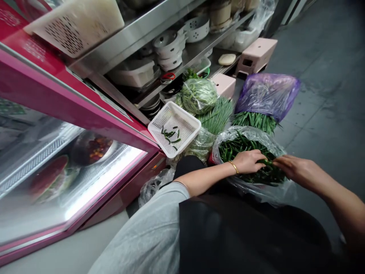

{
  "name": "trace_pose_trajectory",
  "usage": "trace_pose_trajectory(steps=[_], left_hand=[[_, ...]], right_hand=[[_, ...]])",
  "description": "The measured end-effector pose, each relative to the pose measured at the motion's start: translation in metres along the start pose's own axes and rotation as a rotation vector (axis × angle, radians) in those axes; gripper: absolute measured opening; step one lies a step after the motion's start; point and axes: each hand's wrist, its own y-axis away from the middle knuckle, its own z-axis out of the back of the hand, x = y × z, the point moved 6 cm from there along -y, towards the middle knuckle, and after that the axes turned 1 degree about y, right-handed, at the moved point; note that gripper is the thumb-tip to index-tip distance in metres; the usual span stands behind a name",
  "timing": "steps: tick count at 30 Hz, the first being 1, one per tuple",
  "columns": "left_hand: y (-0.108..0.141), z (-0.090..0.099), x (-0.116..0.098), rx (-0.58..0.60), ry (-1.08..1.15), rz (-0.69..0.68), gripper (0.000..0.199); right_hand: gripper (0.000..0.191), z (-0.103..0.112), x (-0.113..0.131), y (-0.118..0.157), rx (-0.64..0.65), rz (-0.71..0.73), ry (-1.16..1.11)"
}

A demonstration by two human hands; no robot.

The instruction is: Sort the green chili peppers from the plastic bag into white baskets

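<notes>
And here we are, both hands meeting over the open clear bag point(225, 134), which is heaped with dark green peppers point(242, 146). The left hand point(250, 161), a gold bracelet point(234, 167) at its wrist, has its fingers closed on one green pepper point(266, 162). In from the other side comes the right hand point(296, 169), fingertips pinched together at the far end of that same pepper, so it is gripped between the two, right above the pile.

Over to the left of the bag, the white basket point(186, 131) sits tilted in view beside the pink-framed display case point(114, 127), a few small peppers point(169, 134) scattered on its perforated floor (a modest crowd in there). Between basket and bag lie long green stalks point(218, 114), with a clear bag of pale green vegetables point(199, 95) close by. Just beyond the pepper bag, a purple bag point(268, 93) wraps a bunch of leafy greens point(255, 120), their ends poking out towards the peppers. Further back, a pink stool point(258, 53) stands near the metal shelves point(137, 34), where white perforated bowls point(168, 47) are stacked.
</notes>
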Motion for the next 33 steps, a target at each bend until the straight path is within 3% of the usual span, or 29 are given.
trace_pose_trajectory(steps=[2,5,8,11,14,18,20,22,24,26,29,33], left_hand=[[-0.003,0.007,-0.004,-0.021,0.098,-0.087,0.022],[-0.003,0.023,-0.010,-0.056,0.282,-0.165,0.019],[-0.003,0.034,-0.005,-0.054,0.463,-0.121,0.018],[-0.002,0.036,0.003,0.006,0.707,-0.023,0.023],[0.008,0.043,0.019,-0.041,0.890,0.159,0.028],[0.026,0.061,0.044,-0.218,1.048,0.352,0.022],[0.033,0.069,0.053,-0.327,1.126,0.393,0.019],[0.037,0.070,0.055,-0.377,1.194,0.443,0.018],[0.039,0.063,0.050,-0.340,1.214,0.491,0.021],[0.039,0.053,0.043,-0.271,1.166,0.530,0.029],[0.029,0.034,0.033,-0.193,0.973,0.522,0.030],[0.002,0.012,0.024,-0.080,0.630,0.353,0.020]], right_hand=[[0.050,0.007,-0.002,-0.002,0.111,-0.021,-0.256],[0.055,0.015,0.007,0.004,0.194,-0.220,-0.646],[0.056,0.010,0.025,0.006,0.103,-0.378,-1.075],[0.054,0.003,0.032,0.001,0.032,-0.362,-1.320],[0.050,0.008,0.031,-0.001,0.103,-0.294,-1.091],[0.037,0.009,0.038,0.000,0.144,-0.288,-0.289],[0.037,-0.003,0.052,-0.003,0.185,-0.292,-0.014],[0.037,-0.018,0.064,-0.008,0.260,-0.309,0.118],[0.030,-0.027,0.068,-0.013,0.313,-0.309,0.138],[0.022,-0.022,0.062,-0.018,0.278,-0.299,0.048],[0.016,0.002,0.046,-0.020,0.099,-0.329,-0.246],[0.016,0.022,0.037,-0.017,-0.154,-0.399,-0.607]])
